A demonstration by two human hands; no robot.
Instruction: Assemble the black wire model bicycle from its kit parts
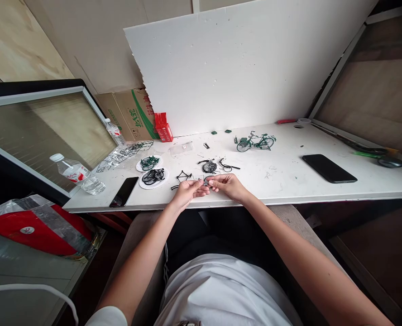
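My left hand (188, 191) and my right hand (226, 184) meet at the near edge of the white table (282, 181), both pinched on one small dark model part (207, 182) held between them. Just beyond my fingers lie a small black wheel (209, 166), a curved black piece (227, 166) and a black frame piece (182, 176). Farther back stands a finished green model bicycle (256, 141). Two white paper plates (153, 177) to the left hold more dark and green parts.
A black phone (329, 168) lies at the right, another phone (124, 191) at the left edge. Two water bottles (77, 173), a cardboard box (129, 113), a red packet (163, 127) and clear parts bags (121, 154) sit left. White foam board (241, 68) stands behind.
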